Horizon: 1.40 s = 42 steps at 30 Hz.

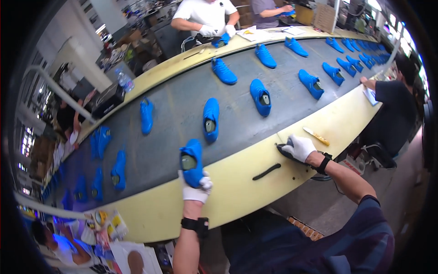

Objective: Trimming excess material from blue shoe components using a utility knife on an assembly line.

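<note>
Left hand (196, 194) partly hidden; blue shoe (194, 172) overlaps it.

Legible text: none | black box (108, 100), ten o'clock: pale marking along its side, too small to read | white bag (352, 165), three o'clock: red marks, possibly lettering, though blur leaves that uncertain | co-worker's white shirt (206, 13), twelve o'clock: small dark chest mark, unreadable
</note>
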Motion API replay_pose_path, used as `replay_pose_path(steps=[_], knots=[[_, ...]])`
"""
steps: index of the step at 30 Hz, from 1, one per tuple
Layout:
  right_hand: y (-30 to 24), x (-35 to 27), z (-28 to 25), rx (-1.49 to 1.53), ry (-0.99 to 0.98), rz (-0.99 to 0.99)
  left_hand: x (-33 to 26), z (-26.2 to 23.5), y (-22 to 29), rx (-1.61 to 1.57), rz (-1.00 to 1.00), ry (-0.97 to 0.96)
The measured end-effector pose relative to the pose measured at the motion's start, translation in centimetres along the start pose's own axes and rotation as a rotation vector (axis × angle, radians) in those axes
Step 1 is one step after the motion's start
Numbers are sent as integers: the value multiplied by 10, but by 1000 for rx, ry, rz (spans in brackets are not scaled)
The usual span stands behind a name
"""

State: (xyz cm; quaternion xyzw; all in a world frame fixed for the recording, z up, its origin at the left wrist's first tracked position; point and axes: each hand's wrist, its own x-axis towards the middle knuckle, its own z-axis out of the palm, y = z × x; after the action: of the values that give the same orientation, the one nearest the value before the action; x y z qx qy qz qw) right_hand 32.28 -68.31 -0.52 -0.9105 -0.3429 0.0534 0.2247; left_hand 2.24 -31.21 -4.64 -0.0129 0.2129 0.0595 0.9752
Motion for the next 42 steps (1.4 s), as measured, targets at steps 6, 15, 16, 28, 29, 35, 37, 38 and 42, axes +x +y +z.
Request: replay_pose_path(steps=[6, 15, 16, 28, 29, 35, 37, 38, 42], knots=[[-16, 2, -8, -20, 28, 7, 69, -24, 159, 137, 332, 268], [-13, 4, -10, -80, 71, 57, 40, -62, 105, 808, 457, 379], [-9, 3, -5, -107, 120, 21, 30, -54, 80, 873, 428, 474], [16, -12, 14, -152, 291, -8, -79, -111, -112, 2634, 1144, 518], [21, -11, 23, -190, 316, -29, -80, -115, -118, 2664, 1182, 580], [18, -12, 21, -232, 391, 44, -76, -110, -124, 2670, 1246, 540], [15, -11, 27, -184, 435, 14, -78, -115, -121, 2675, 1257, 557], [12, -9, 26, -180, 454, 4, -79, -117, -119, 2681, 1278, 561], [26, -15, 27, -202, 475, 1, -78, -120, -127, 2700, 1276, 568]])
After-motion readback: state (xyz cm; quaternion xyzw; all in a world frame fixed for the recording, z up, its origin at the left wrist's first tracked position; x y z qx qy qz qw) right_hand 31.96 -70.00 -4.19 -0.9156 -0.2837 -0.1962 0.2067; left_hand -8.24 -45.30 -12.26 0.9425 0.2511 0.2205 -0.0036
